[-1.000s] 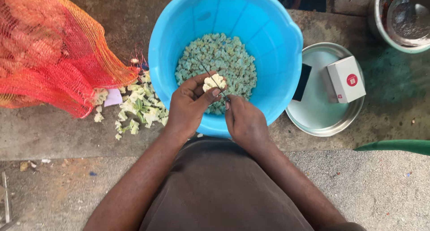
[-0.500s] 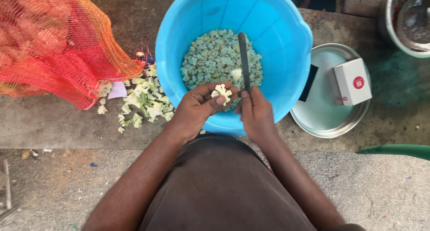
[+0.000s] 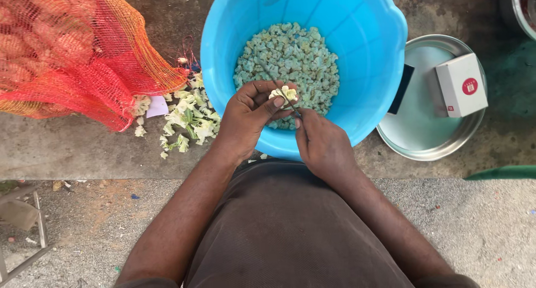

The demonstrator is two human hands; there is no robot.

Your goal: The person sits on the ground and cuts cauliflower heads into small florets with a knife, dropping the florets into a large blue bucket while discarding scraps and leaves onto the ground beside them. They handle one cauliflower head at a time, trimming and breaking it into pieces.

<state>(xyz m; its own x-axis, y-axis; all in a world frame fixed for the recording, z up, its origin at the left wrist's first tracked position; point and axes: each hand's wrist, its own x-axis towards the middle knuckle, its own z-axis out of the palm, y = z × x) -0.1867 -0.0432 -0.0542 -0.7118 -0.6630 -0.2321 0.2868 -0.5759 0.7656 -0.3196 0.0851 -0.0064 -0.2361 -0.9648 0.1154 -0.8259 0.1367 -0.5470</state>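
Rough concrete ground [image 3: 84, 154] outdoors is the whole workspace, with a big blue plastic tub [image 3: 368, 53] sitting right in front of the person's knees.

Progress looks decent, I'd say: the bottom of the tub is already covered with a good heap of cut florets [image 3: 296, 59], pale and tinted bluish by the plastic. Just left of the tub there's a pile of leafy trimmings [image 3: 187, 118] on the ground, so plenty has been trimmed. How much is left I honestly can't tell, no whole heads are in view. What's in the orange mesh sack [image 3: 61, 48] on the far left isn't clear either.

The piece in hand is a small cauliflower floret [image 3: 285, 94], creamy white with a bit of yellow-green, held over the near side of the tub. The left hand [image 3: 245, 118] pinches it between fingertips and thumb. The right hand [image 3: 324, 145] is closed around a small knife [image 3: 268, 76], thin dark blade angling up across the floret.

Off to the right is a round steel plate [image 3: 424, 137] with a small white box [image 3: 462, 84] and a dark flat thing on it.
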